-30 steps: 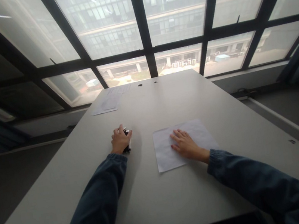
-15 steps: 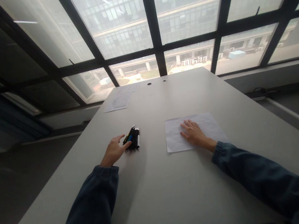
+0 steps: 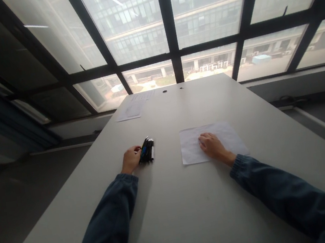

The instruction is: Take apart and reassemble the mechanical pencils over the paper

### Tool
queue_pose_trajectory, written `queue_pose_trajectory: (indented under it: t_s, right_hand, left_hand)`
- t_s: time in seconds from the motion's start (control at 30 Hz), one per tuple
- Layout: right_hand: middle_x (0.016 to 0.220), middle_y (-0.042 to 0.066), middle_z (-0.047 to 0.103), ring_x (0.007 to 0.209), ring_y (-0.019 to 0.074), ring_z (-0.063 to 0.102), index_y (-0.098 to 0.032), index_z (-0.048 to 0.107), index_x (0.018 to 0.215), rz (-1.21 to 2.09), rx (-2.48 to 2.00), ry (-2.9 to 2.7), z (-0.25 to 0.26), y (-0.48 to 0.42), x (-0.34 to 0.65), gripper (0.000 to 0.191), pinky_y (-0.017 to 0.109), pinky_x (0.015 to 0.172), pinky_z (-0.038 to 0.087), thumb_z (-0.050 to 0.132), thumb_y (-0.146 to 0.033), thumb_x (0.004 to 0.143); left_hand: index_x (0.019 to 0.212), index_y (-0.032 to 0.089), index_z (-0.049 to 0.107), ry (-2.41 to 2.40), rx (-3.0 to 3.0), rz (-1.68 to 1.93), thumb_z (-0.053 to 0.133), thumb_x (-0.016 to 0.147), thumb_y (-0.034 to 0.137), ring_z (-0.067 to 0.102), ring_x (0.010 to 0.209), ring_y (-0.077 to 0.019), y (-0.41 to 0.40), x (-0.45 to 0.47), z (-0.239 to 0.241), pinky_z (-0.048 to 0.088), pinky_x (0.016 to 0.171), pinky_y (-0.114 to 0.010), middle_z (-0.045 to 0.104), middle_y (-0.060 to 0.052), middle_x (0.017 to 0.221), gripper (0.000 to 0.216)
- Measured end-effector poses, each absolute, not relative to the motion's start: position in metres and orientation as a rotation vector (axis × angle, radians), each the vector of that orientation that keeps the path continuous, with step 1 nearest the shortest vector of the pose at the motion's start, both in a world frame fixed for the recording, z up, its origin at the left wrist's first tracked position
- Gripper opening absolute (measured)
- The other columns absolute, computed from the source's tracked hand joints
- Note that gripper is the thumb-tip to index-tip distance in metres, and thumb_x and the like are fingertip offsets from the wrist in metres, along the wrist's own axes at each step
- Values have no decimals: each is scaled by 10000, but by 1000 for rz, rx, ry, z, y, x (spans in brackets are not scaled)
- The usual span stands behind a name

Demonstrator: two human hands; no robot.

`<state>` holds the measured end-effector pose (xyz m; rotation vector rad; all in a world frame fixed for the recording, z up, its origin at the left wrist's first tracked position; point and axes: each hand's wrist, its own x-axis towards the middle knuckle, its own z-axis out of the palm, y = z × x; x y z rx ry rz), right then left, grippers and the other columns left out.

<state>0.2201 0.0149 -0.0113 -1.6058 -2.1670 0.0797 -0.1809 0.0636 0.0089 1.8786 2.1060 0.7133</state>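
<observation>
The pens [image 3: 146,153] are mostly black, with a patch of blue among them, silvery tips and one white barrel at the right edge. The sheet of paper [image 3: 190,150] is white, while the papers [image 3: 131,109] at the far end carry faint grey markings over white. The table [image 3: 176,209] is pale greyish white, the sleeves [image 3: 106,216] dark blue, the window frames [image 3: 169,30] black, the curtain [image 3: 16,116] dull blue and the floor [image 3: 23,197] dark grey.

A wide white tabletop [image 3: 177,213] spreads under the left grip [image 3: 131,158] and the right grip [image 3: 212,146]. Past both grips, tall windows [image 3: 135,27] in black frames [image 3: 171,34] let in bright light. Dark floor [image 3: 36,178] shows left of the left grip, with a blue curtain [image 3: 10,114] farther off.
</observation>
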Motion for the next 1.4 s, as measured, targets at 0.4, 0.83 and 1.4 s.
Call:
queue_pose_trajectory:
  t_s: [0.4,0.83,1.4]
  right_hand:
    - [1159,124,637,1110,244,527,-162,652,1023,-32,-1667,-2180,-10,5,215,185,340,980,336,514,-207,907]
    - [1177,142,623,1134,270,523,-152,668,1085,19,-1391,-1999,-7,6,213,249,425,1010,398,522,-149,882]
    - [706,-4,647,572,132,607,-186,645,1017,982,-951,-1522,-15,5,198,215,252,553,489,603,-336,868]
  left_hand:
    - [1016,117,743,2155,1856,505,666,688,311,703,900,-248,62,-194,27,508,824,-284,761,-97,930,389]
    - [1232,115,644,1686,1523,1320,737,705,338,690,782,-186,40,-155,52,571,720,-300,720,-83,949,579]
    - [886,119,686,854,1424,1227,790,731,347,679,756,-206,21,45,8,565,668,-327,703,-76,825,295]
